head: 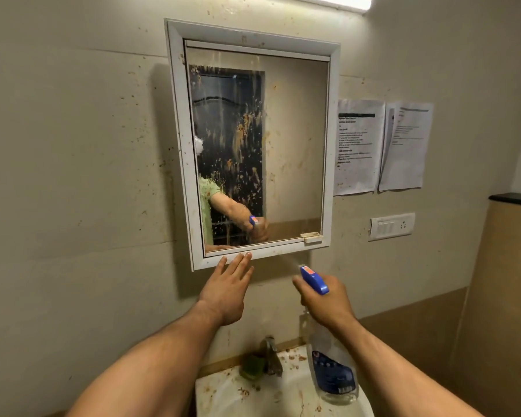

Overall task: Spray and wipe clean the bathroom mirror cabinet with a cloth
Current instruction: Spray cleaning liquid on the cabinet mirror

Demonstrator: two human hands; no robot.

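Observation:
The white-framed mirror cabinet [179,136] hangs on the wall, its glass [295,152] streaked and spattered with brown dirt. My left hand [227,288] reaches up with straight fingers, its fingertips touching the frame's bottom edge. My right hand [325,299] grips the neck of a clear spray bottle [333,368] with a blue trigger head [313,279] that points up at the mirror; a faint mist shows above the nozzle. A green cloth [253,367] lies on the sink beside the tap.
Below is a dirty white sink [223,395] with a metal tap [271,355]. Two printed sheets [358,145] and a switch plate [391,226] are on the wall right of the cabinet. A tube light [337,0] runs above. The wall is speckled with brown spots.

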